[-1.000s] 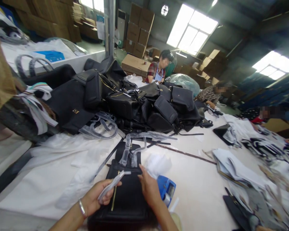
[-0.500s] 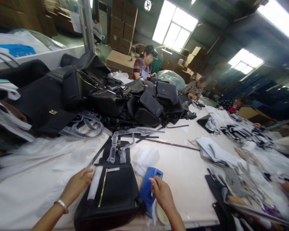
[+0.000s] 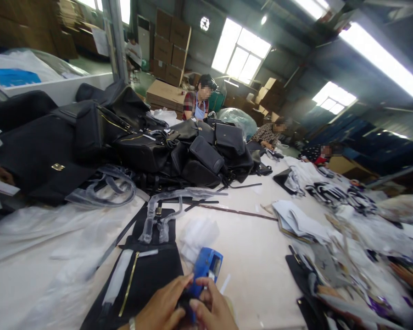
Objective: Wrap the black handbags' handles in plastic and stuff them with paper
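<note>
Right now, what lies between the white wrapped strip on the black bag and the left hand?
In the head view, the gold zipper lies between, with the black bag showing on both sides.

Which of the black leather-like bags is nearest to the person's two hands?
The black bag with a white strip beside its gold zipper, at the left hand; the piled black bags lie farther back.

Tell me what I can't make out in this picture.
Head view: lower part of the blue tape dispenser, behind the left hand and right hand.
Head view: near end of the black bag, cut off by the bottom edge and left hand.
Head view: identity of the dark piece between the hands, mostly covered by them.
Head view: print on the stacked cardboard boxes, too small and blurred.
</note>
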Available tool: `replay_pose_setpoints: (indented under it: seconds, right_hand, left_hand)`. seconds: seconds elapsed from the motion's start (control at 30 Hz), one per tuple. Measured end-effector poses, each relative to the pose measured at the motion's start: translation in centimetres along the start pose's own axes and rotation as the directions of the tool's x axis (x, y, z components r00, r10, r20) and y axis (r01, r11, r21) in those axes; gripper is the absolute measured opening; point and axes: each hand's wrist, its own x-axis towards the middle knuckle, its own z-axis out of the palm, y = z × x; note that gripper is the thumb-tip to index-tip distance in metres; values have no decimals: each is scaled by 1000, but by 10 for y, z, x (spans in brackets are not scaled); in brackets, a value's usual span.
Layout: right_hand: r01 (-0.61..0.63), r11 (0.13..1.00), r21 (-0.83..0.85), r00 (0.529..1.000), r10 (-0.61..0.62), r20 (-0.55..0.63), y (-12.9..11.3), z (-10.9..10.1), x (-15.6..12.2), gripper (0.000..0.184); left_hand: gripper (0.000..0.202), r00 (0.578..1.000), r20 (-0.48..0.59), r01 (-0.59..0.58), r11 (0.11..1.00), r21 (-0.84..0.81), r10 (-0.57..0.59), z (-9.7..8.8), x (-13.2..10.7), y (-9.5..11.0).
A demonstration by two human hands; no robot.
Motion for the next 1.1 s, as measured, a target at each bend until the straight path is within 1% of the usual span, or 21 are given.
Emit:
replay_pose_setpoints:
  seconds: [0.07, 0.1, 0.17, 0.23, 0.3, 0.33, 0.37, 0.4, 0.43, 0.5, 0.57, 0.6, 0.63, 0.67, 0.7, 0.77, 0.83, 0.9, 0.97, 1.03, 1.1]
  right_hand:
    - [-10, 976, 218, 992, -18, 124, -13, -10, 8, 51]
    - [5, 958, 286, 992, -40, 119, -16, -18, 15, 52]
    - [68, 955, 289, 997, -57, -45, -13, -38, 39, 49]
    - [102, 990, 94, 946, -68, -316, -2, -65, 70, 44]
    - [62, 981, -183, 859, -146, -491, 13, -93, 102, 38]
    - [47, 967, -250, 836, -175, -520, 20, -106, 116, 38]
    - [42, 954, -298, 825, -201, -528, 26, -117, 129, 40]
    - [47, 945, -322, 828, -217, -518, 31, -126, 141, 44]
    - [56, 941, -334, 837, -227, -498, 35, -132, 151, 48]
    - [73, 925, -372, 857, -248, -451, 40, -140, 165, 47]
    - [82, 910, -407, 873, -263, -411, 43, -142, 173, 32]
    - [87, 903, -422, 879, -269, -394, 43, -142, 175, 24]
    - [94, 896, -434, 883, -276, -378, 44, -143, 177, 16]
    - [104, 890, -444, 888, -284, -361, 44, -143, 177, 11]
    - [116, 886, -450, 893, -291, -343, 45, -144, 177, 9]
    - [137, 881, -453, 901, -301, -313, 45, -146, 174, 8]
    - [145, 882, -448, 903, -303, -304, 46, -148, 171, 10]
    - [147, 884, -444, 898, -308, -315, 47, -148, 169, 14]
    - [179, 884, -431, 888, -334, -317, 49, -148, 168, 23]
    - [216, 904, -368, 886, -340, -315, 50, -148, 171, 32]
    - [213, 945, -249, 903, -288, -319, 51, -150, 181, 39]
  left_hand:
    - [42, 995, -14, 98, 979, -180, -102, 17, 12, -7]
    - [34, 979, -32, 181, 939, -291, -199, 22, 18, -11]
    - [32, 900, -59, 337, 773, -537, -433, 27, 27, -20]
    - [29, 755, -38, 394, 499, -772, -655, 27, 31, -31]
    - [26, 623, 24, 344, 246, -906, -782, 25, 31, -44]
    - [28, 578, 44, 323, 179, -929, -815, 24, 30, -51]
    - [31, 549, 52, 337, 164, -927, -834, 22, 29, -58]
    - [36, 546, 33, 379, 211, -901, -837, 19, 28, -63]
    - [41, 567, -15, 431, 312, -847, -824, 15, 28, -67]
    - [54, 628, -211, 497, 595, -631, -749, 2, 32, -69]
    - [60, 678, -480, 475, 830, -292, -557, -12, 45, -62]
    - [59, 698, -578, 449, 887, -106, -423, -18, 56, -56]
    - [57, 726, -623, 417, 907, 63, -291, -22, 69, -49]
    - [54, 772, -612, 362, 911, 200, -172, -24, 85, -44]
    - [51, 831, -550, 288, 911, 295, -84, -24, 103, -40]
    - [49, 919, -394, 159, 915, 371, 0, -15, 145, -40]
    - [52, 965, -261, 107, 922, 372, -6, -2, 185, -51]
    - [54, 985, -167, 103, 928, 358, -45, 10, 217, -69]
    - [56, 985, -145, 141, 926, 349, -95, 19, 234, -89]
    - [60, 974, -176, 200, 918, 342, -146, 23, 240, -106]
    - [63, 960, -219, 244, 909, 339, -176, 24, 237, -117]
